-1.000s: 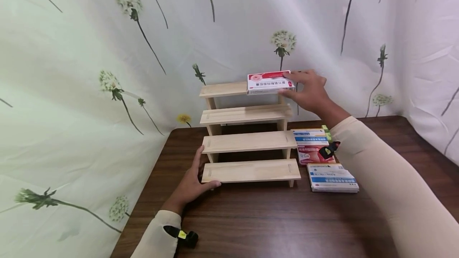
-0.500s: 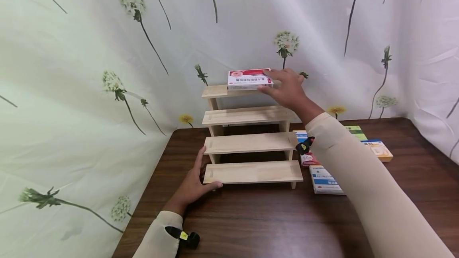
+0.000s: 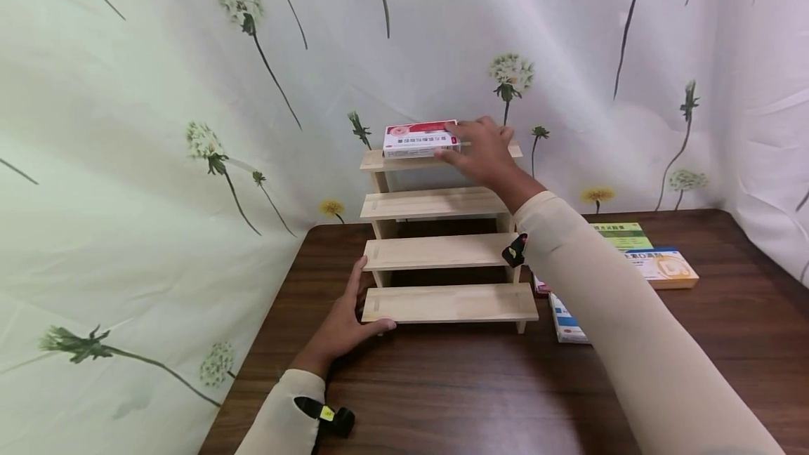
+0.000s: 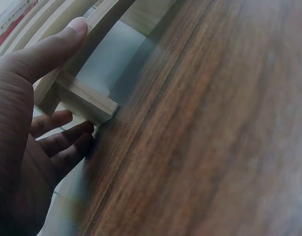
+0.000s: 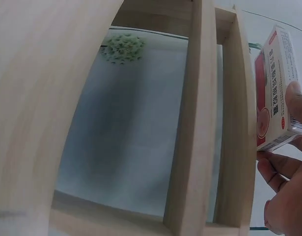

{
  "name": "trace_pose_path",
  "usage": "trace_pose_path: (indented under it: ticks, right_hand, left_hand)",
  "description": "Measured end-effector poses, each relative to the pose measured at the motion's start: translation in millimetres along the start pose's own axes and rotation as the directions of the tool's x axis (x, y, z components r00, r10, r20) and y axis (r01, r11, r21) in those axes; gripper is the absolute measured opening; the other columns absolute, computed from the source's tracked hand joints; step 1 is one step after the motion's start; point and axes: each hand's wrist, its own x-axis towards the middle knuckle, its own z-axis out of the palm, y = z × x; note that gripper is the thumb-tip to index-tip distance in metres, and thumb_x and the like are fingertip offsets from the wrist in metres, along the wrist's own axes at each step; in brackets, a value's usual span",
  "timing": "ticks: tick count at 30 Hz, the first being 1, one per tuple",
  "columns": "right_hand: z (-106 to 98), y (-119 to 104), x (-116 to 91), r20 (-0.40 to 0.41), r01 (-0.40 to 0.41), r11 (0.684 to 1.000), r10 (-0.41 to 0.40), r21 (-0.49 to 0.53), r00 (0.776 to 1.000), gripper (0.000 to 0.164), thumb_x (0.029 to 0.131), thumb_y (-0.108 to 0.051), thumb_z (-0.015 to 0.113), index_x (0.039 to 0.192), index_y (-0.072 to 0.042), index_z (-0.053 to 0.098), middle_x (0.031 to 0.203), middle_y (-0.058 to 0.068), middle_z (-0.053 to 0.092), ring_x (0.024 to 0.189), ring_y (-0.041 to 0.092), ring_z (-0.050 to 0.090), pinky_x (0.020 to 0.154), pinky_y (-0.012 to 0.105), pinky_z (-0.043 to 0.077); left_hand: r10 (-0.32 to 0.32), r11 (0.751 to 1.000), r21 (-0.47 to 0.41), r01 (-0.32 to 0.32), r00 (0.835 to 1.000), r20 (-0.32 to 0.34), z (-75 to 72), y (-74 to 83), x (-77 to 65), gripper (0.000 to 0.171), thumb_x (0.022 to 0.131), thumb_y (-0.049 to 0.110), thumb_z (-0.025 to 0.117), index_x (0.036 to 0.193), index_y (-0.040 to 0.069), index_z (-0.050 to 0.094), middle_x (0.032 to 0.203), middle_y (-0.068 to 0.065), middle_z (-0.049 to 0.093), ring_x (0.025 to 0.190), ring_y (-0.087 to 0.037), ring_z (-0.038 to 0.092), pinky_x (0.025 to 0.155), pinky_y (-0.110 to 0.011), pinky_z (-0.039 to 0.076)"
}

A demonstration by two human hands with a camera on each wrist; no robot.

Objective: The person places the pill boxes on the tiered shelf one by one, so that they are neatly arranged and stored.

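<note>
A four-tier wooden step shelf [image 3: 449,304] stands on the table. My right hand [image 3: 483,149] pinches the right end of a red and white medicine box [image 3: 413,140], thumb at the front and fingers behind. The box lies flat at the top tier, towards its left end; in the right wrist view the medicine box [image 5: 276,88] shows beside the wooden planks. My left hand [image 3: 341,328] holds the shelf's lower left corner. In the left wrist view its thumb [image 4: 57,49] lies along the bottom tier, the other fingers behind the side leg.
Right of the shelf lie more medicine boxes, partly behind the right sleeve: a green box [image 3: 622,236], a white and yellow box [image 3: 670,269] and a blue and white box [image 3: 569,325]. A flower-printed curtain [image 3: 417,34] hangs behind the dark wooden table [image 3: 455,385].
My right hand has carried the red and white medicine box leftwards from the top tier's right end towards its left. My left hand keeps its hold on the shelf's corner.
</note>
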Motion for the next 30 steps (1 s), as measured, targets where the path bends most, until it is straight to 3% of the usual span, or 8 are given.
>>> trace_pose_path:
  ticks: [9, 30]
  right_hand:
    - [14, -1, 3, 0.01, 0.043, 0.99, -0.042, -0.136, 0.999, 0.071, 0.104, -0.053, 0.072, 0.163, -0.018, 0.054, 0.164, 0.012, 0.058, 0.144, 0.037, 0.049, 0.114, 0.071, 0.016]
    - [24, -8, 5, 0.013, 0.05, 0.993, -0.049, -0.11, 0.999, 0.066, 0.103, -0.053, 0.074, 0.157, -0.017, 0.061, 0.157, 0.009, 0.065, 0.138, 0.035, 0.051, 0.11, 0.066, 0.016]
  left_hand:
    - [-0.013, 1.0, 0.0, 0.013, 1.0, -0.008, 1.0, -1.2, -0.5, 0.133, 0.086, 0.034, 0.096, 0.173, 0.052, -0.003, 0.175, -0.017, 0.039, 0.147, -0.041, 0.058, 0.115, -0.06, 0.049]
    - [-0.018, 1.0, -0.001, 0.018, 1.0, -0.019, 1.1, -0.8, -0.3, 0.133, 0.085, 0.035, 0.097, 0.172, 0.054, -0.002, 0.177, -0.014, 0.037, 0.15, -0.041, 0.056, 0.118, -0.063, 0.045]
